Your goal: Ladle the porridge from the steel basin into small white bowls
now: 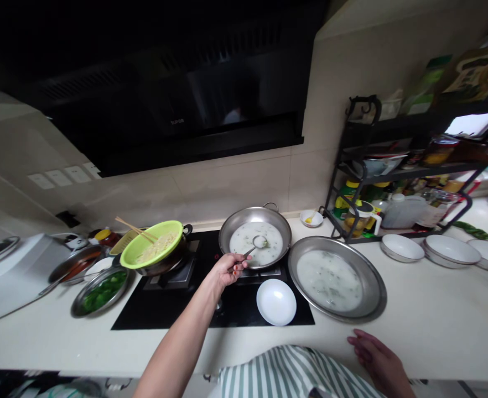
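Observation:
My left hand point(226, 271) is closed round the handle of a metal ladle point(259, 242). The ladle's bowl dips into white porridge with green flecks in a steel pan point(232, 226) on the black stove point(165, 304). My right hand point(374, 359) rests on the front edge of the white counter, fingers loosely together and holding nothing. It lies just below a wide steel basin point(377, 290) that holds more of the white porridge. A small white bowl point(276, 301) stands on the stove between the pan and me.
A green colander point(144, 251) with noodles and chopsticks sits on a pot at the left burner. A steel dish of greens point(100, 292) lies beside it. White bowls point(451, 250) and a black rack point(352, 166) of bottles stand at the right. A white appliance point(11, 273) is far left.

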Demonstrator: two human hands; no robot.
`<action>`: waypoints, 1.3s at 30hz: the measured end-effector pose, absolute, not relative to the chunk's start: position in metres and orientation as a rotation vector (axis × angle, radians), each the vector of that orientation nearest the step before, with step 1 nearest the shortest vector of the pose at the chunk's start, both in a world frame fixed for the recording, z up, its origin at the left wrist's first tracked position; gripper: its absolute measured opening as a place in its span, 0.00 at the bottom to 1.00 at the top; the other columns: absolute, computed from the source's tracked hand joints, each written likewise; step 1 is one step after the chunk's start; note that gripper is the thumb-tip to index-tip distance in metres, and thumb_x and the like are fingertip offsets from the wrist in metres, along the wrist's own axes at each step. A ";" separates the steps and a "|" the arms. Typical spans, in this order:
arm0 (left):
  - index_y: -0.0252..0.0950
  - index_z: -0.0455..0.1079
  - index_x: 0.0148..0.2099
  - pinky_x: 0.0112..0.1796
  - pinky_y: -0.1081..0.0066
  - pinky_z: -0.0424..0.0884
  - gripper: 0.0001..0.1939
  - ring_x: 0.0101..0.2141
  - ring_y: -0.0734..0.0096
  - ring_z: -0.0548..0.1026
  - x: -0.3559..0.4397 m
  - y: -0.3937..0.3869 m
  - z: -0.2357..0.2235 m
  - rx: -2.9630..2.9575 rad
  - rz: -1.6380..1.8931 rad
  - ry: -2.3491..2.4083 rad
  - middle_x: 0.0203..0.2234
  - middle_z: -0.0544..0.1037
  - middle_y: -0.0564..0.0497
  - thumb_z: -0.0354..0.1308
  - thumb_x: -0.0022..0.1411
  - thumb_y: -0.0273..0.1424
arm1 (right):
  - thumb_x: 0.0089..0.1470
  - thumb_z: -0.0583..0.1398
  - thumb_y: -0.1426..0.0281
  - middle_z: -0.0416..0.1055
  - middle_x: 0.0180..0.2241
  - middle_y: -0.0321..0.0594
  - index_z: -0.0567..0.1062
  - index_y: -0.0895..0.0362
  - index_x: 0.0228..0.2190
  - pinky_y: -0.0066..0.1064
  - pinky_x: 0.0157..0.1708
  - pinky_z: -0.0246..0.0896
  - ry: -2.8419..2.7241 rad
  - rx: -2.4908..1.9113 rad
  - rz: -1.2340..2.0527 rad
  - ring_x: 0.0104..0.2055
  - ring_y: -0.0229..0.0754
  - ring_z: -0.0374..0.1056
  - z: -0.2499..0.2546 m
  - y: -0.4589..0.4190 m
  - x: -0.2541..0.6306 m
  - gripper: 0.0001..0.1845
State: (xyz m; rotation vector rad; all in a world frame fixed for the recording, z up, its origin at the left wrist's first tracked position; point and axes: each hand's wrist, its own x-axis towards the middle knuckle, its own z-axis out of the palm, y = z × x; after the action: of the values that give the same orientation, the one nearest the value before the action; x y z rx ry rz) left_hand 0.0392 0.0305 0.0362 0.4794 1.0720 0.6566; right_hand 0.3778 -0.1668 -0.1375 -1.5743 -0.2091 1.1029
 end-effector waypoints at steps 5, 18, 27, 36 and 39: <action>0.24 0.66 0.40 0.09 0.87 0.49 0.10 0.09 0.89 0.53 0.040 0.028 0.039 0.454 0.654 1.078 0.16 0.68 0.54 0.44 0.63 0.17 | 0.24 0.70 0.65 0.76 0.23 0.44 0.76 0.59 0.30 0.26 0.19 0.63 -0.133 -1.521 1.161 0.20 0.39 0.67 -0.137 -0.167 0.378 0.24; 0.24 0.66 0.37 0.09 0.87 0.49 0.11 0.09 0.89 0.53 0.040 0.024 0.039 0.432 0.662 1.075 0.15 0.67 0.53 0.43 0.63 0.17 | 0.24 0.71 0.65 0.77 0.22 0.43 0.75 0.60 0.31 0.23 0.19 0.61 -0.123 -1.486 1.195 0.20 0.35 0.65 -0.140 -0.165 0.380 0.27; 0.25 0.67 0.38 0.09 0.87 0.50 0.09 0.09 0.88 0.53 0.038 0.024 0.033 0.436 0.655 1.035 0.15 0.67 0.54 0.45 0.62 0.17 | 0.28 0.70 0.66 0.77 0.23 0.43 0.76 0.58 0.31 0.27 0.19 0.63 -0.167 -1.504 1.187 0.21 0.39 0.68 -0.149 -0.167 0.385 0.22; 0.24 0.67 0.37 0.09 0.87 0.49 0.11 0.09 0.89 0.52 0.043 0.019 0.043 0.438 0.654 1.061 0.15 0.67 0.54 0.43 0.63 0.17 | 0.30 0.70 0.65 0.77 0.24 0.42 0.76 0.58 0.31 0.26 0.20 0.63 -0.146 -1.485 1.193 0.21 0.37 0.67 -0.150 -0.169 0.384 0.22; 0.24 0.67 0.37 0.09 0.87 0.48 0.10 0.09 0.89 0.52 0.045 0.017 0.044 0.434 0.643 1.067 0.15 0.67 0.54 0.44 0.62 0.17 | 0.29 0.71 0.66 0.77 0.23 0.41 0.76 0.58 0.32 0.25 0.20 0.63 -0.152 -1.489 1.195 0.21 0.37 0.67 -0.152 -0.170 0.384 0.22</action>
State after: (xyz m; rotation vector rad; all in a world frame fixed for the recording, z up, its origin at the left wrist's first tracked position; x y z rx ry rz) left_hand 0.0446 0.0174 0.0437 0.4335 1.0671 0.6430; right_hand 0.3842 -0.1696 -0.1515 -1.4888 -0.1515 1.1955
